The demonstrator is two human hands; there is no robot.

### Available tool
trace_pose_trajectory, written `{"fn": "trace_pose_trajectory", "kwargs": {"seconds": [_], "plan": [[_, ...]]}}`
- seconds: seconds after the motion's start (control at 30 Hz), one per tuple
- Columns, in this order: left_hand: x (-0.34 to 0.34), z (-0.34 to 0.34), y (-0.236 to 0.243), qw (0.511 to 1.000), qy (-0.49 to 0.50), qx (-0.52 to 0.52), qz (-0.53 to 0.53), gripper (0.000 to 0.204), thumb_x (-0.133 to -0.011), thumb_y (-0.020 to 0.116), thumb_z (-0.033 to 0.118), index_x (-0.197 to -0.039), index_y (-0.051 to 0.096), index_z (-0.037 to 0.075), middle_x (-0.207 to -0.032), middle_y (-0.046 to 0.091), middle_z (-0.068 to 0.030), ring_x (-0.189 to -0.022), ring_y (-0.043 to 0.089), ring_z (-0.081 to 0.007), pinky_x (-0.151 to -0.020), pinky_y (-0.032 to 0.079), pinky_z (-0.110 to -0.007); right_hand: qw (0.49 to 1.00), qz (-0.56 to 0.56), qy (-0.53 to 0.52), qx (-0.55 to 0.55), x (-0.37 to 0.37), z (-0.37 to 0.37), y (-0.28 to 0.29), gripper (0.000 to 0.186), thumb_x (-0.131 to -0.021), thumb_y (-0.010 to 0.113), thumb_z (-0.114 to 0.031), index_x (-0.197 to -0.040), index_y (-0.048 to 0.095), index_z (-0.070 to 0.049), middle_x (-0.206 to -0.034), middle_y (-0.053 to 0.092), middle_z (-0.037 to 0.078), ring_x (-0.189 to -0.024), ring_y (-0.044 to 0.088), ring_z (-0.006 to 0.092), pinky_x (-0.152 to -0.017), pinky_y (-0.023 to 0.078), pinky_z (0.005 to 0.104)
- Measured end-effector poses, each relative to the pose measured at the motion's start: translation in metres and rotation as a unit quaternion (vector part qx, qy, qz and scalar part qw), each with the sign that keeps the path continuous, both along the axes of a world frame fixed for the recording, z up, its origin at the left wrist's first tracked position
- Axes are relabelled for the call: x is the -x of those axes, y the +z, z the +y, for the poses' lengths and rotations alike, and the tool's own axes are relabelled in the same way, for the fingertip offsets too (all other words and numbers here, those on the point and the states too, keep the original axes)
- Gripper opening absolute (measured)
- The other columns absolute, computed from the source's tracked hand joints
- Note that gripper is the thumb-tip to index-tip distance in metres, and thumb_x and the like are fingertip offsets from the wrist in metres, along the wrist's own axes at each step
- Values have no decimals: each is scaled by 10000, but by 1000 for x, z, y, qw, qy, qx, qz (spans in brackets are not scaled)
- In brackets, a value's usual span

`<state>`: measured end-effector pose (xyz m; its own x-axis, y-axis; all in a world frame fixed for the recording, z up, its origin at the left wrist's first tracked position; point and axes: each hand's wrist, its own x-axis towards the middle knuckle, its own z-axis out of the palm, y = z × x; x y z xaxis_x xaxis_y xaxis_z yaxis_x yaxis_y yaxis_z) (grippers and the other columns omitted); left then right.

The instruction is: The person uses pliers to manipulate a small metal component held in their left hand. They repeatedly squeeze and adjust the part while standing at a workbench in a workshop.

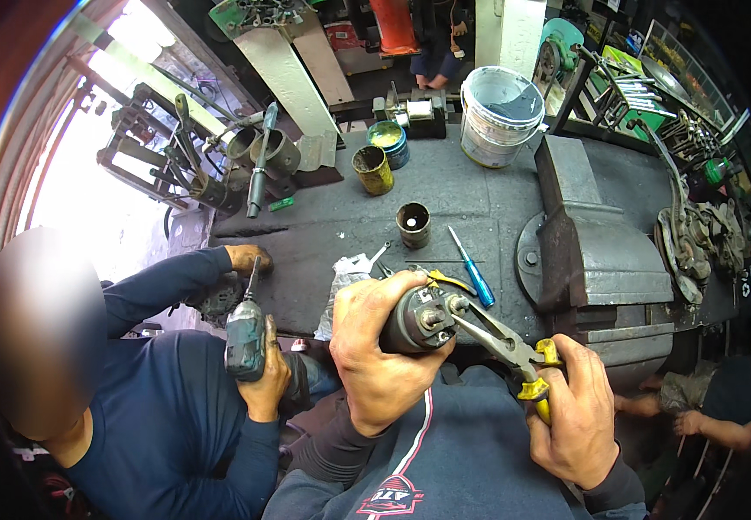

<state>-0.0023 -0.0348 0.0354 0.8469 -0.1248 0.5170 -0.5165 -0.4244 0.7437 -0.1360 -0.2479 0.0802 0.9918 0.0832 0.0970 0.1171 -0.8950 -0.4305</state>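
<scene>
My left hand (pixel 374 360) is wrapped round a dark cylindrical starter solenoid (pixel 403 328), its end face with two threaded terminal posts turned up toward me. In my right hand (pixel 579 420) are long-nose pliers (pixel 514 351) with yellow and black handles. Their jaw tips reach the solenoid's end face, beside the right-hand post; whether they grip it I cannot tell. Just beyond the solenoid, a blue-handled screwdriver (pixel 478 282) lies on the bench. A curved yellow and black handle (pixel 452 281) shows there too, partly hidden. Crumpled whitish plastic (pixel 341 286) lies left of my left hand.
A large bench vise (pixel 596 251) stands to the right. Rusty cup-like cylinder (pixel 413 227), yellow can (pixel 373 171), blue tub (pixel 397 152) and white bucket (pixel 501 121) stand on the workbench (pixel 306 225). At left a co-worker holds a cordless driver (pixel 250 338).
</scene>
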Motion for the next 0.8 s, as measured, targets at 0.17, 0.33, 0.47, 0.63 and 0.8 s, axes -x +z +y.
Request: {"fn": "trace_pose_trajectory", "kwargs": {"seconds": [0.17, 0.33, 0.47, 0.63, 0.8], "plan": [[-1, 3, 0, 997, 10, -42, -69, 653, -566, 952, 31, -1192, 773, 80, -1114, 787, -77, -1061, 675, -323, -994, 524, -441, 1000, -3, 11, 10, 1, 0, -1, 545, -649, 799, -48, -1175, 702, 53, -1378, 564, 298, -1230, 607, 473, -1058, 486, 556], [4, 2, 3, 995, 16, -43, -89, 644, -557, 943, 29, -1178, 778, 80, -1112, 794, -72, -1048, 676, -321, -983, 531, -441, 999, -17, 26, 12, 3, 0, -6, 492, -651, 783, -21, -1127, 679, 47, -1324, 570, 293, -1154, 612, 466, -986, 500, 543], [5, 8, 12, 991, -8, -97, -90, 608, -568, 940, 60, -1153, 773, 51, -1084, 767, -122, -1057, 711, -308, -962, 573, -421, 999, -23, 38, -16, 4, -8, -12, 457, -622, 758, 20, -1063, 641, 42, -1299, 571, 304, -1112, 613, 486, -945, 518, 544], [2, 14, 24, 992, -82, -94, -22, 590, -576, 904, 62, -1154, 788, 47, -1071, 784, -131, -1012, 761, -308, -925, 599, -398, 997, -37, 60, -33, 4, -20, -21, 458, -583, 725, 56, -1023, 597, 50, -1295, 573, 327, -1097, 623, 523, -913, 545, 560], [-2, 20, 35, 978, -167, -87, 91, 610, -594, 917, 87, -1188, 795, 24, -1042, 802, -148, -947, 790, -264, -900, 604, -356, 995, -66, 65, -38, 8, -29, -31, 447, -585, 726, 55, -1012, 594, 41, -1279, 590, 315, -1089, 637, 514, -907, 553, 556]]}}
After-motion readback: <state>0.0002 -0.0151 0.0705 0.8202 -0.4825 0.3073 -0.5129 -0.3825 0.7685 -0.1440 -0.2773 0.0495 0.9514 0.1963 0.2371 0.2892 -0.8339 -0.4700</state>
